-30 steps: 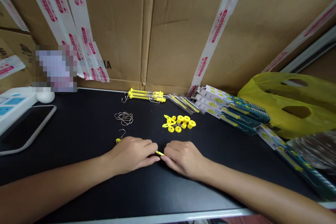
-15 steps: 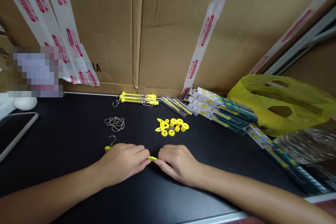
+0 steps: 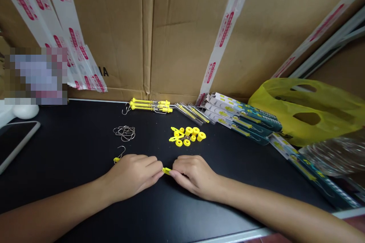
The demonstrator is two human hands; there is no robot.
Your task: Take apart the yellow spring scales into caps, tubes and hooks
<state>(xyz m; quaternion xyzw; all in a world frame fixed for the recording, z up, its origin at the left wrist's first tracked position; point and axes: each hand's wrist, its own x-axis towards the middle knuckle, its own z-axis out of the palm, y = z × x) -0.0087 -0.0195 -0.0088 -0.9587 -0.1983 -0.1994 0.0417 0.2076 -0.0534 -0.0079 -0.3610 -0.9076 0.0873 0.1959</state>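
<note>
My left hand and my right hand face each other low over the black table, both closed. A small yellow plastic piece bridges the gap between their pinched fingertips; its ends are hidden in the fingers. Just beyond my left hand's knuckles a metal hook with a yellow end sticks out; I cannot tell whether it lies on the table or is held. Farther off are a tangle of wire hooks and a cluster of yellow caps, rings and tabs with small springs among them.
Assembled yellow spring scales lie along the back, beside clear tubes with springs. Product boxes, a yellow bag and a wrapped clear plastic bundle are at right. A phone lies left. Cardboard walls the back.
The yellow piece between my fingertips has tilted slightly and shows a little more. My hands hold almost the same place; the view has shifted a bit.
</note>
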